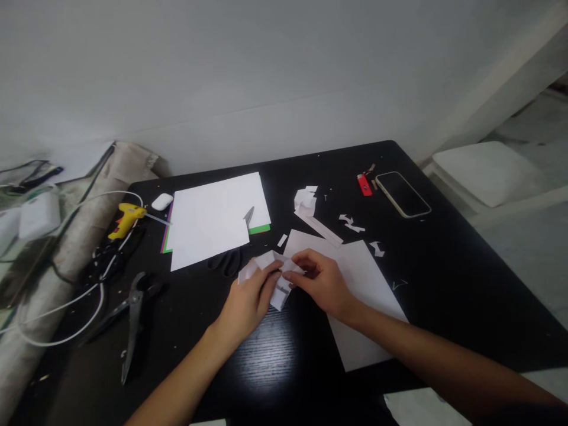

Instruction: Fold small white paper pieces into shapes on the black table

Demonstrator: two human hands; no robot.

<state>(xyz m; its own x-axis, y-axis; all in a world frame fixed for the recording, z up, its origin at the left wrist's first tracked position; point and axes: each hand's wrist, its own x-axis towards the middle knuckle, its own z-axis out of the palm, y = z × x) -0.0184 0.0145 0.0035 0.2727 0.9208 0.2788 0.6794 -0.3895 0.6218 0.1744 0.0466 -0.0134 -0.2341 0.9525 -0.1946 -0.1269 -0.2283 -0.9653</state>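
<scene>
The left hand [248, 299] and the right hand [323, 281] meet a little below the centre of the frame, and both have hold of one folded white paper [280, 296]. The left hand comes from the lower left, its thumb and bent fingers pinching the paper from its left side, with only the thickness of the paper between them. The right hand comes from the lower right, palm turned inward and fingers curled, and its thumb and forefinger close on the paper's right part. The right forearm passes over a white sheet [361, 272], which reaches near the front edge of the black tabletop [457, 296]. The back edge runs along the wall [284, 77] in the upper middle, and the right edge slopes down from the upper right towards the lower right corner. Between this edge and the sheet there is a wide stretch of black surface, with paper scraps [352, 225] on its inner side and a phone [403, 194] above. On the left the room is narrower, because pliers [134, 302] and a yellow glue gun [127, 220] lie there.
</scene>
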